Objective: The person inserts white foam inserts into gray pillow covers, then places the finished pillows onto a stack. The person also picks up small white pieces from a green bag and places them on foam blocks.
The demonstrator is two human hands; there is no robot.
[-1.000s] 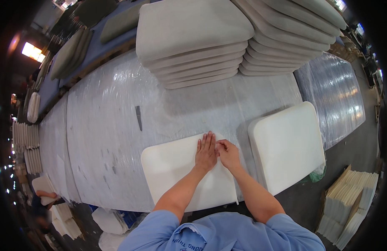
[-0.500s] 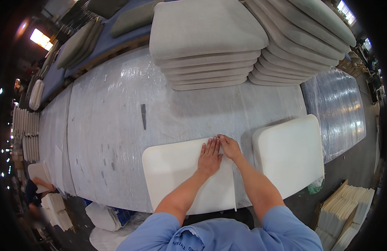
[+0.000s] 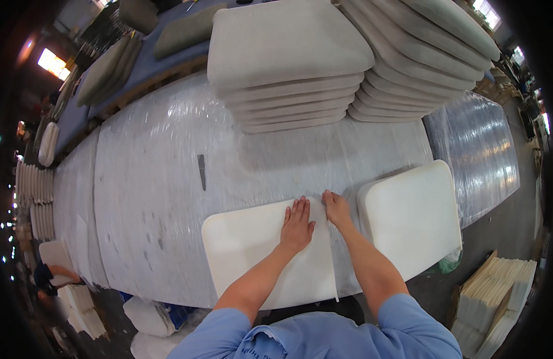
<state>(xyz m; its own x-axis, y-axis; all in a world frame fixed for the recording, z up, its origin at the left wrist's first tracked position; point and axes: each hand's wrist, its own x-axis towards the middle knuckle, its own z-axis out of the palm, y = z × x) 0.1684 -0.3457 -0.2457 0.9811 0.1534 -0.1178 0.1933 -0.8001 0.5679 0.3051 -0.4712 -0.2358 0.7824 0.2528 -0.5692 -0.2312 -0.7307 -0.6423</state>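
A cream seat-cushion pad (image 3: pixel 252 251) with rounded left corners lies flat on the plastic-wrapped table right in front of me. My left hand (image 3: pixel 298 227) is open, its palm and straight fingers resting on the pad near the far edge. At the pad's far right corner, my right hand (image 3: pixel 337 209) is closed, thumb and fingers curled together; whatever is between them is hidden. A narrow strip hangs at the pad's near right corner. To the right of my right forearm sits a thick cream cushion or stack of pads (image 3: pixel 411 218).
Grey cushions are piled in two tall stacks, one (image 3: pixel 288 48) straight ahead and one (image 3: pixel 414 60) to its right. A thin dark grey scrap (image 3: pixel 201 172) lies on the wrapped tabletop (image 3: pixel 151 185). Cream pads fill a box (image 3: pixel 497 299) at lower right. Another person's arm (image 3: pixel 64 273) shows far left.
My right hand has shifted slightly right, away from my left fingertips, which it was touching. My left hand stays flat on the pad. The whole view has shifted slightly.
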